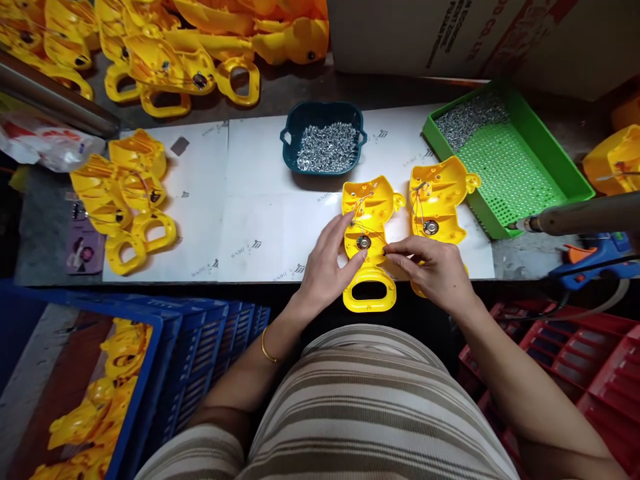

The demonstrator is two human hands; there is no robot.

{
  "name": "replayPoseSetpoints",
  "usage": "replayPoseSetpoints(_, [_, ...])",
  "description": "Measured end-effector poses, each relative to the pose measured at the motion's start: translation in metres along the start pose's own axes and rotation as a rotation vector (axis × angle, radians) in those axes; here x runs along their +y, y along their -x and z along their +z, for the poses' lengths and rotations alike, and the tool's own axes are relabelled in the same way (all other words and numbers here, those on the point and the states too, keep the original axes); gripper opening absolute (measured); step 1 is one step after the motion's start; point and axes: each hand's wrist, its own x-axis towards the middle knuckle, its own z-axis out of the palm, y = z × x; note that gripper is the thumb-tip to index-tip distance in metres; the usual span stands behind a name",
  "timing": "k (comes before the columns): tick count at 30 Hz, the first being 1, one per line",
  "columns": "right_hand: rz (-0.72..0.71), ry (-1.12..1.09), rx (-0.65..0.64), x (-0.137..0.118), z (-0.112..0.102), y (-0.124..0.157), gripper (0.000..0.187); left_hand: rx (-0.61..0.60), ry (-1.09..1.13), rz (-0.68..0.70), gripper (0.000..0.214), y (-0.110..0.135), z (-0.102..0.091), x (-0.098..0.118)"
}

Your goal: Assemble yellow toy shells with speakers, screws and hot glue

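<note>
A yellow plastic toy shell half (377, 205) lies hollow side up at the table's front edge, its loop handle jutting over. Inside it are thin wires and a round speaker (363, 243). My left hand (327, 263) grips the shell's left side, fingers on the upper rim and thumb near the speaker. At the shell's right side, my right hand (435, 270) pinches a small dark part (385, 251) at the end of a thin wire; fingertips partly hide it. A second yellow shell half (445, 187) with wires and a speaker lies just right, partly behind my right hand.
A dark green basin (323, 110) of small metal screws stands behind the shells. To the right are a green tray (530, 160) with more screws and a blue tool (595, 267). More yellow shells (137, 170) lie left. Blue crates (200, 360) and red crates (565, 347) flank my body.
</note>
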Motion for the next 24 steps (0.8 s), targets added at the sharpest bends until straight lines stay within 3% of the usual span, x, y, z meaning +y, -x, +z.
replayPoseSetpoints(3, [0.005,0.074,0.039,-0.001,0.002,0.0,0.011,0.128,-0.226,-0.028,0.077,0.019,-0.001,-0.004])
replayPoseSetpoints(5, [-0.021,0.123,0.031,-0.003,0.006,0.001,0.009,0.097,-0.302,-0.072,0.079,0.03,0.0,-0.004])
replayPoseSetpoints(9, [-0.061,0.235,-0.047,-0.01,0.014,0.001,0.011,-0.005,-0.366,-0.07,0.053,0.042,0.005,0.001])
replayPoseSetpoints(14, [-0.061,0.378,-0.091,-0.014,0.02,0.001,0.019,-0.028,-0.387,-0.07,0.028,0.04,0.008,0.009])
replayPoseSetpoints(24, [-0.012,0.763,-0.261,-0.042,0.024,-0.005,0.022,-0.031,-0.359,-0.003,0.019,0.042,0.011,0.01])
